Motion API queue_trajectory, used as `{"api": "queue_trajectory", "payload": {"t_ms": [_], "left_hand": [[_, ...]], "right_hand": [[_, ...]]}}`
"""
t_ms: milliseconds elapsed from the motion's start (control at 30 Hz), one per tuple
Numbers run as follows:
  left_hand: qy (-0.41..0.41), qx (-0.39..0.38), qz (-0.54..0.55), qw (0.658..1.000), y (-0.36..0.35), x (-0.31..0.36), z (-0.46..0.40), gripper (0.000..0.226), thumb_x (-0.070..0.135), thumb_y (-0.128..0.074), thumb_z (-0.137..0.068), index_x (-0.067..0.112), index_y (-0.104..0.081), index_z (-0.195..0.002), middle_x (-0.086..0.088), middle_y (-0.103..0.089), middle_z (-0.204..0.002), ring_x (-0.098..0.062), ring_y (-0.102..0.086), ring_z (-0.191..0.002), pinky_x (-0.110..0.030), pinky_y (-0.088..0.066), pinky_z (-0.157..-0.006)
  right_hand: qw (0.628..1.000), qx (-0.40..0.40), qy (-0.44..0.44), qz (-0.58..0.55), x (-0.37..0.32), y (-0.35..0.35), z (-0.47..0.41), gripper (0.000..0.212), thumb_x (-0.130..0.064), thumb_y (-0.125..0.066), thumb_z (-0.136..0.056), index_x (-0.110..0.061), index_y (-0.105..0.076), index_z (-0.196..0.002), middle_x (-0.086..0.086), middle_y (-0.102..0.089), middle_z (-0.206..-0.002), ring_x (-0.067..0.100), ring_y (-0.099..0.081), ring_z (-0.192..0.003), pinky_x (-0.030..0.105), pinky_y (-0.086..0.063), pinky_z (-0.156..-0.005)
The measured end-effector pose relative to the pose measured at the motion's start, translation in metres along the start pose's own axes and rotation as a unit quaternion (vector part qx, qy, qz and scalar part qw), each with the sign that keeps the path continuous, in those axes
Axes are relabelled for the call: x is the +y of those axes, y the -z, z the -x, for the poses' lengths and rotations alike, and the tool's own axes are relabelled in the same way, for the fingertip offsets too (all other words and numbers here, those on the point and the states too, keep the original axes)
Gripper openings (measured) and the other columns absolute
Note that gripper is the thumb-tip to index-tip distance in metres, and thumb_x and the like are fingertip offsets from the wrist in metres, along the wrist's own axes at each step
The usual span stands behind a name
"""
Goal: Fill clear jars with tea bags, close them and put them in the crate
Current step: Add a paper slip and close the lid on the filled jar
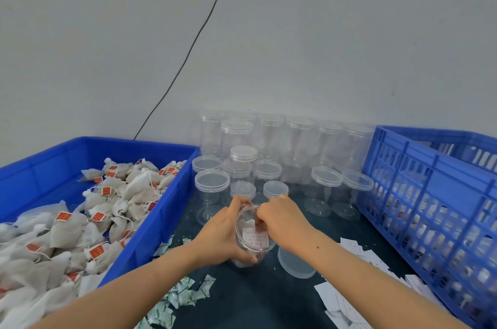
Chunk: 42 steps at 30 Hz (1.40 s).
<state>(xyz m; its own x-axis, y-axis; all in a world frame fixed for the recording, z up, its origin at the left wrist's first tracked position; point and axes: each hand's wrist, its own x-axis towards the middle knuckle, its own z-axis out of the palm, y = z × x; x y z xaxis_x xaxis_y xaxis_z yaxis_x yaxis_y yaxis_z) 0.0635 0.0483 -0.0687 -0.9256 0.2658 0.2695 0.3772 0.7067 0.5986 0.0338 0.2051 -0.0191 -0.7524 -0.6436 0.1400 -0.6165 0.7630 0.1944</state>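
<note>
Open clear jar (251,234) tilted, wrapped in curled left grip (224,231). Right grip (282,221) bunched at jar's mouth, fingertips inside on tea bags; can't tell if pinching. Loose lid (295,264) just under right wrist. Blue crate (430,194) further right.

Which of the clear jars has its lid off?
The jar gripped by the left hand, right hand at its mouth. Its lid lies beside it; the jars behind are capped.
</note>
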Motion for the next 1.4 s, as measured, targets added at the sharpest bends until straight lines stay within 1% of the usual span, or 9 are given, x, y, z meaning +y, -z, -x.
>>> {"api": "queue_trajectory", "payload": {"t_ms": [233, 333, 500, 633, 733, 833, 933, 1100, 1400], "left_hand": [[0.009, 0.000, 0.010, 1.000, 0.000, -0.003, 0.000, 0.093, 0.034, -0.089, -0.058, 0.034, -0.025, -0.125, 0.008, -0.051, -0.125, -0.011, -0.050, -0.116, -0.034, -0.043, -0.101], [0.013, -0.005, 0.019, 1.000, 0.000, -0.003, -0.001, 0.093, 0.033, -0.090, -0.059, 0.034, -0.024, -0.126, 0.008, -0.049, -0.129, -0.012, -0.049, -0.119, -0.034, -0.041, -0.104], [0.018, -0.021, 0.039, 0.999, 0.000, -0.006, -0.002, 0.093, 0.033, -0.090, -0.061, 0.037, -0.023, -0.126, 0.023, -0.044, -0.127, -0.009, -0.047, -0.123, -0.032, -0.038, -0.109], [0.034, -0.034, 0.081, 0.996, -0.003, -0.011, -0.004, 0.091, 0.031, -0.089, -0.061, 0.045, -0.023, -0.122, 0.026, -0.043, -0.128, -0.006, -0.049, -0.123, -0.026, -0.040, -0.107], [0.042, -0.038, 0.097, 0.994, -0.004, -0.014, -0.005, 0.090, 0.031, -0.090, -0.061, 0.048, -0.023, -0.120, 0.030, -0.042, -0.126, -0.002, -0.049, -0.123, -0.023, -0.040, -0.106], [0.049, -0.040, 0.107, 0.992, -0.006, -0.016, -0.005, 0.089, 0.033, -0.090, -0.060, 0.047, -0.026, -0.120, 0.030, -0.043, -0.128, 0.000, -0.047, -0.124, -0.027, -0.039, -0.108], [0.061, -0.047, 0.125, 0.989, -0.005, -0.018, -0.006, 0.086, 0.029, -0.090, -0.063, 0.044, -0.030, -0.122, 0.026, -0.043, -0.130, 0.000, -0.045, -0.126, -0.028, -0.039, -0.109], [0.062, -0.063, 0.133, 0.987, -0.008, -0.019, -0.004, 0.096, 0.016, -0.088, -0.064, 0.042, -0.024, -0.131, 0.020, -0.040, -0.135, -0.001, -0.043, -0.128, -0.012, -0.033, -0.103], [0.015, -0.024, 0.170, 0.985, -0.010, -0.010, -0.001, 0.101, 0.014, -0.089, -0.059, 0.052, -0.029, -0.130, 0.010, -0.052, -0.130, -0.006, -0.054, -0.121, -0.024, -0.045, -0.104]], "right_hand": [[0.998, 0.034, 0.023, 0.039, -0.002, -0.004, 0.001, 0.020, -0.019, -0.055, -0.095, -0.014, -0.068, -0.109, 0.009, -0.069, -0.101, 0.026, -0.056, -0.093, 0.030, -0.028, -0.079], [0.982, 0.146, 0.012, -0.118, 0.010, -0.006, 0.006, 0.018, -0.030, -0.055, -0.096, -0.021, -0.068, -0.104, -0.003, -0.071, -0.099, 0.015, -0.060, -0.089, 0.029, -0.042, -0.087], [0.872, 0.301, -0.104, -0.372, 0.037, -0.023, 0.022, 0.015, -0.017, -0.058, -0.095, -0.030, -0.065, -0.098, -0.024, -0.063, -0.095, -0.002, -0.060, -0.086, 0.010, -0.050, -0.077], [0.871, 0.137, -0.226, -0.414, 0.062, -0.059, 0.031, 0.022, -0.026, -0.055, -0.097, -0.024, -0.052, -0.118, -0.004, -0.057, -0.121, 0.013, -0.056, -0.112, 0.026, -0.046, -0.092], [0.891, -0.058, -0.216, -0.395, 0.071, -0.085, 0.044, 0.074, -0.049, -0.066, -0.085, -0.026, -0.026, -0.142, 0.003, -0.034, -0.143, 0.024, -0.032, -0.134, 0.041, -0.033, -0.109], [0.922, -0.147, -0.183, -0.309, 0.068, -0.100, 0.051, 0.106, -0.053, -0.077, -0.070, -0.034, -0.007, -0.148, 0.002, -0.025, -0.148, 0.025, -0.023, -0.136, 0.044, -0.027, -0.112], [0.931, -0.149, -0.191, -0.274, 0.063, -0.104, 0.050, 0.110, -0.049, -0.079, -0.069, -0.034, -0.004, -0.148, 0.003, -0.028, -0.148, 0.025, -0.027, -0.136, 0.044, -0.024, -0.113], [0.925, -0.110, -0.176, -0.317, 0.063, -0.081, 0.044, 0.109, -0.042, -0.082, -0.067, -0.040, -0.005, -0.145, 0.005, -0.037, -0.142, 0.025, -0.051, -0.120, 0.039, -0.046, -0.099], [0.953, 0.035, -0.028, -0.298, 0.050, -0.018, 0.038, 0.111, -0.051, -0.080, -0.061, -0.056, 0.000, -0.139, -0.007, -0.028, -0.148, 0.014, -0.036, -0.130, 0.038, -0.038, -0.107]]}}
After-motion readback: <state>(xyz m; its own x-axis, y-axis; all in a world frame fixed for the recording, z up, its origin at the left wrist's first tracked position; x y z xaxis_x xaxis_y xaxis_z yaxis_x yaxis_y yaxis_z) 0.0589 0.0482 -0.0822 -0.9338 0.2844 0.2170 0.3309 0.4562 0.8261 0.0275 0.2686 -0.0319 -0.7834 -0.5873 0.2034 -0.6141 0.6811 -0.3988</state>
